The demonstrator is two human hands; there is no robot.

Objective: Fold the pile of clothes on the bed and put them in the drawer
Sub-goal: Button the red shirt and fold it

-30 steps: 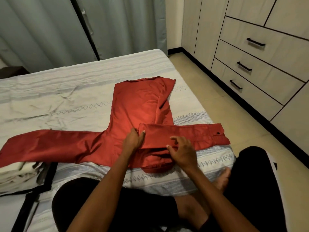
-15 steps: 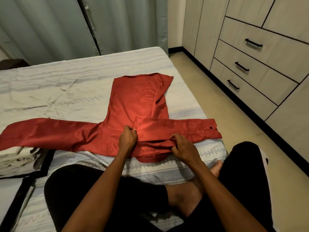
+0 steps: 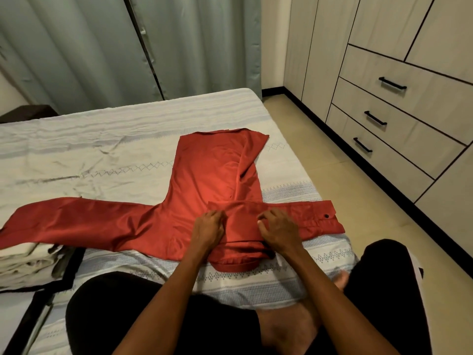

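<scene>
A red long-sleeved shirt [image 3: 204, 175] lies flat on the bed [image 3: 102, 139], collar end toward me. Its left sleeve [image 3: 76, 219] stretches out to the left. The right sleeve [image 3: 314, 216] is folded across and points right, cuff near the bed's edge. My left hand [image 3: 207, 226] pinches the fabric at the fold near the shoulder. My right hand [image 3: 279, 229] rests curled on the folded sleeve just right of it, fingers pressing and gripping the cloth. The closed drawers [image 3: 399, 119] with black handles stand in the wardrobe at the right.
A stack of folded pale cloth [image 3: 25, 262] sits at the left, under the sleeve's end. Grey curtains [image 3: 102, 47] hang behind the bed. My legs in black shorts are crossed at the bed's near edge. Tiled floor [image 3: 332, 162] runs between bed and wardrobe.
My right hand has moved up from the sleeve's lower edge onto the folded sleeve, closer to my left hand. The left hand stays at the fold. The view shifted slightly.
</scene>
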